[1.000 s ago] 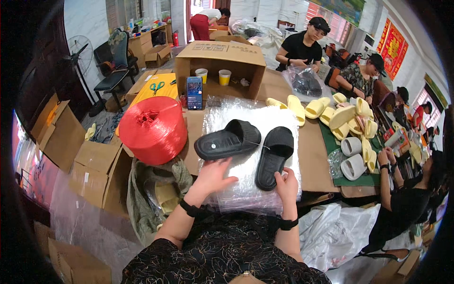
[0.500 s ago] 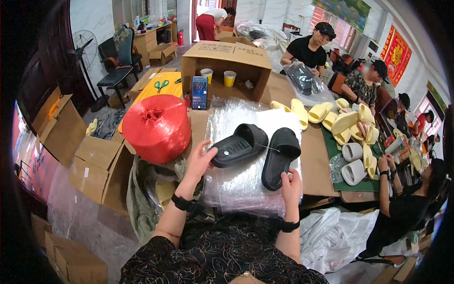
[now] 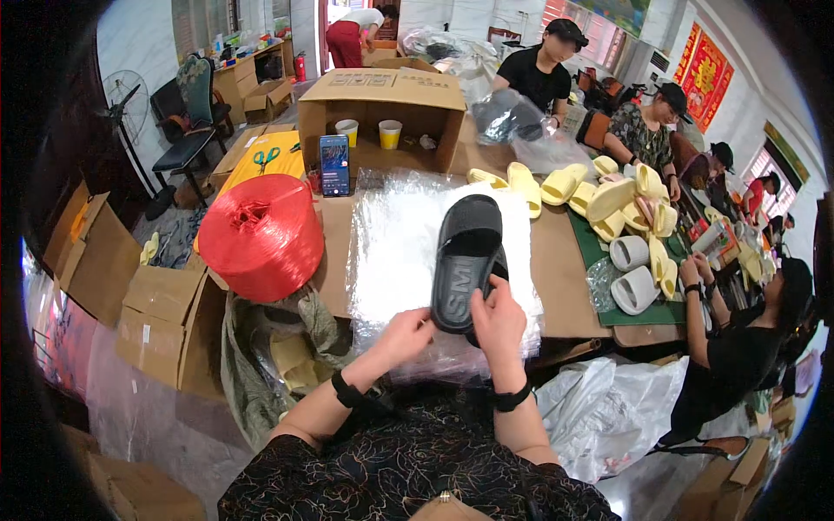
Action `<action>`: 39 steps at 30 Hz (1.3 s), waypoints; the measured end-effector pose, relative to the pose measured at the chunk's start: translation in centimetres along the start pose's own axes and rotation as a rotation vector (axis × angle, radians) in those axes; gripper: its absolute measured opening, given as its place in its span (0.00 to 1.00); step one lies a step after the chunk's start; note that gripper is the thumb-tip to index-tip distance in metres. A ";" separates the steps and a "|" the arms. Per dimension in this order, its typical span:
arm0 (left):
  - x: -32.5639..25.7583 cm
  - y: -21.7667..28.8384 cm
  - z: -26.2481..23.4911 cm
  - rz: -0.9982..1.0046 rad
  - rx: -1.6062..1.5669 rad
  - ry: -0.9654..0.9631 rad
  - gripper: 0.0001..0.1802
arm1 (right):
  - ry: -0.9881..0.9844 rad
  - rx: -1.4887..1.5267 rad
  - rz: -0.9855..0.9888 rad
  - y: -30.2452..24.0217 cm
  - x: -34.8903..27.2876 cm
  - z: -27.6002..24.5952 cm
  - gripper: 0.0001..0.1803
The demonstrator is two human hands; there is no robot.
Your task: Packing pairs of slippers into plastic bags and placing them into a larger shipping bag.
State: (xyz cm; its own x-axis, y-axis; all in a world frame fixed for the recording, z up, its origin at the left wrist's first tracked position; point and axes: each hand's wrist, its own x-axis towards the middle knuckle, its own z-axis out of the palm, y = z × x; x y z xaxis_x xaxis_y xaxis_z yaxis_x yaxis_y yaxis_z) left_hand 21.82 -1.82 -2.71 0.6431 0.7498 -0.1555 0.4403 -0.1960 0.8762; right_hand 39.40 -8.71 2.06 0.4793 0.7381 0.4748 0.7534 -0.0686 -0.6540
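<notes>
A pair of black slide sandals (image 3: pixel 460 269) lies stacked over a pile of clear plastic bags (image 3: pixel 391 252) on the table. The upper slide shows its insole and broad strap, and the lower one is mostly hidden beneath it. My right hand (image 3: pixel 500 323) grips the pair at the heel end, thumb on the insole, fingers along the right side. Just left of the heel is my left hand (image 3: pixel 405 337), its fingers curled together with the tips beside the slide's edge. I see nothing between them.
A big red roll of plastic twine (image 3: pixel 261 239) stands left, near green scissors (image 3: pixel 267 158). Behind are a phone (image 3: pixel 335 165) and an open carton (image 3: pixel 382 91) with two cups. Yellow slides (image 3: pixel 612 200) and grey slides (image 3: pixel 634 291) lie right; several co-workers sit beyond.
The two slides lay side by side, one in each hand; now one is on top of the other. My left hand has come off the slide's heel. A co-worker's bag has moved.
</notes>
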 end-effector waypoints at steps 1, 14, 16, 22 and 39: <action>0.1 -0.8 0.0 0.001 0.003 -0.001 0.29 | -0.027 -0.069 -0.034 -0.3 -0.3 0.5 0.23; -1.2 1.5 0.1 0.273 -0.011 0.334 0.43 | -0.130 0.402 -0.173 0.4 -1.0 1.9 0.16; -1.4 1.5 -0.7 0.151 -0.086 0.378 0.39 | -0.133 0.206 -0.154 0.3 -1.0 0.8 0.15; -1.0 0.6 -2.2 0.197 -0.844 0.422 0.25 | 0.017 -0.292 -0.180 3.7 -2.1 1.7 0.23; -1.5 -2.4 -0.8 -0.288 -2.003 -0.606 0.30 | -0.059 -0.298 -0.130 4.1 -2.2 2.4 0.26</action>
State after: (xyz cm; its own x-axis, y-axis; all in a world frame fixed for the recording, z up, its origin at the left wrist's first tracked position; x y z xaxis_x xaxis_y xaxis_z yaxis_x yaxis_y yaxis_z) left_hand 19.28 -1.98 -4.16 0.9517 0.2979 -0.0742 -0.3035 0.9494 -0.0809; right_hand 40.36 -8.95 -3.07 0.3499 0.7907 0.5024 0.9095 -0.1582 -0.3845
